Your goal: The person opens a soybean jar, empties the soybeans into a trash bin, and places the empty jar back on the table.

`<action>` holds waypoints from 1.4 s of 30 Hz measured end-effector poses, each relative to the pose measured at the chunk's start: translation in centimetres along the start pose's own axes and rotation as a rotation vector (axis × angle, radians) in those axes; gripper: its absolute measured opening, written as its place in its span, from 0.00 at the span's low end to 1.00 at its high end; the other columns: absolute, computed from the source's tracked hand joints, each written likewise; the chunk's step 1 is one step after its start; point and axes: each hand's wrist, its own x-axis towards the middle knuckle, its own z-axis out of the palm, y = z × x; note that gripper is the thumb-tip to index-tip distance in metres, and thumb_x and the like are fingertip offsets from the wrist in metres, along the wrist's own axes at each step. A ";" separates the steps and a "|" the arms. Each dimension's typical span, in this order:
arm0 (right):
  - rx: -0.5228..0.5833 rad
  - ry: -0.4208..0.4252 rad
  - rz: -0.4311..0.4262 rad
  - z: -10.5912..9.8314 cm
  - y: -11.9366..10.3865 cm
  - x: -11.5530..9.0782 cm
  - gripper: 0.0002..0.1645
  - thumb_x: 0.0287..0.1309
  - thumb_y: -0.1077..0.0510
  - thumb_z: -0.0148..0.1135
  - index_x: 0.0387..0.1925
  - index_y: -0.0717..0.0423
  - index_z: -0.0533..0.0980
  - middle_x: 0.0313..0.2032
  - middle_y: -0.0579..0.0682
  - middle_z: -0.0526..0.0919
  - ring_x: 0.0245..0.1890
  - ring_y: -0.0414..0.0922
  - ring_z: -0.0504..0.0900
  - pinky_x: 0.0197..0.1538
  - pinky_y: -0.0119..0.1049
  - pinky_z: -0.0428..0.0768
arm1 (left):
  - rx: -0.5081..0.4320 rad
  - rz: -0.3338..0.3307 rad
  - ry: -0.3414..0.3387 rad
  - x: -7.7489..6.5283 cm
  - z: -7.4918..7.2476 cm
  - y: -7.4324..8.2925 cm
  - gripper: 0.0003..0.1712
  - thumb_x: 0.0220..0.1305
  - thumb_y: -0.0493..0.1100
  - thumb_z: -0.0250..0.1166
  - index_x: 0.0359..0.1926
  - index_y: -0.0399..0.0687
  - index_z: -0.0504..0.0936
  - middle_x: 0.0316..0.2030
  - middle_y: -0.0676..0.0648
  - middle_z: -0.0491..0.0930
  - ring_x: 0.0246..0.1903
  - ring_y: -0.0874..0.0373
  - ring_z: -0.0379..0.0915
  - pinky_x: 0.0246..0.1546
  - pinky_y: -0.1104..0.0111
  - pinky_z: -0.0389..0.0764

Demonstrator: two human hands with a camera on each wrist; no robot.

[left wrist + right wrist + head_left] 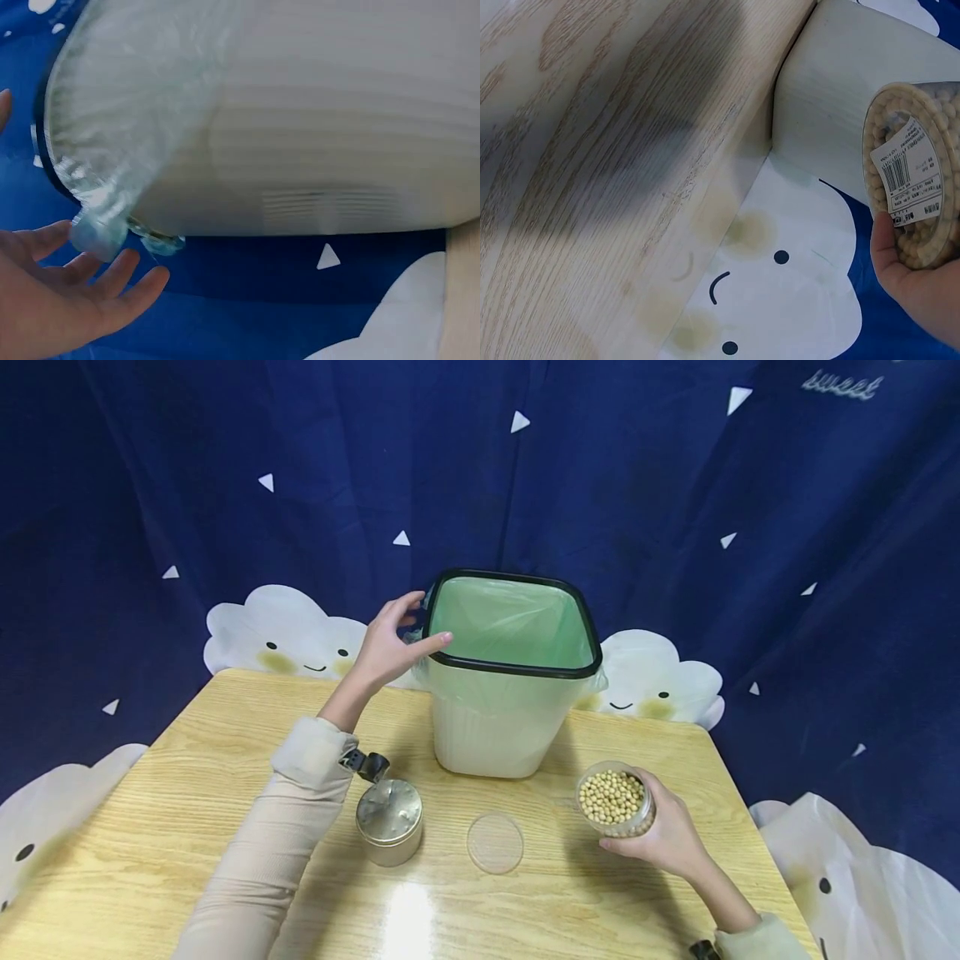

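Observation:
My left hand (386,647) is at the left side of a white trash bin (487,731) with a black rim. Its fingers are loosely spread, and the thumb reaches over the rim. In the left wrist view, the fingers (112,296) are beside a bunched part of the pale green bin liner (161,90). My right hand (670,835) grips a clear lidless jar (639,825) filled with small yellowish beans (611,797), to the right of the bin. The right wrist view shows the jar's base with a white barcode label (909,176).
On the wooden table (247,760), a round metal tin (390,822) stands near my left forearm. A clear round lid (496,843) lies flat in front of the bin. Behind hangs a dark blue curtain (337,460) with white clouds and triangles.

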 end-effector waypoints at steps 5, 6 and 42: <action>0.005 -0.005 0.003 -0.2 -0.1 0.1 0.57 0.15 0.51 0.82 0.55 0.63 0.65 0.43 0.61 0.77 0.41 0.56 0.76 0.40 0.52 0.74 | -0.005 -0.048 -0.072 0.8 0.0 -0.3 0.46 0.50 0.51 0.68 0.67 0.45 0.57 0.61 0.41 0.59 0.58 0.46 0.60 0.56 0.55 0.65; 0.010 -0.005 0.000 -0.2 0.0 0.1 0.57 0.15 0.51 0.82 0.55 0.63 0.65 0.43 0.61 0.77 0.41 0.56 0.76 0.41 0.52 0.74 | -0.008 -0.052 -0.091 0.8 0.0 -0.3 0.47 0.50 0.51 0.68 0.67 0.45 0.56 0.62 0.41 0.59 0.59 0.46 0.59 0.56 0.55 0.65; 0.029 0.123 -0.021 -7.9 -3.8 7.1 0.54 0.24 0.60 0.79 0.60 0.60 0.63 0.51 0.62 0.72 0.48 0.49 0.70 0.43 0.22 0.62 | -0.123 -0.125 -0.120 0.6 1.5 -1.5 0.48 0.51 0.51 0.68 0.69 0.52 0.52 0.64 0.41 0.57 0.63 0.48 0.51 0.60 0.54 0.58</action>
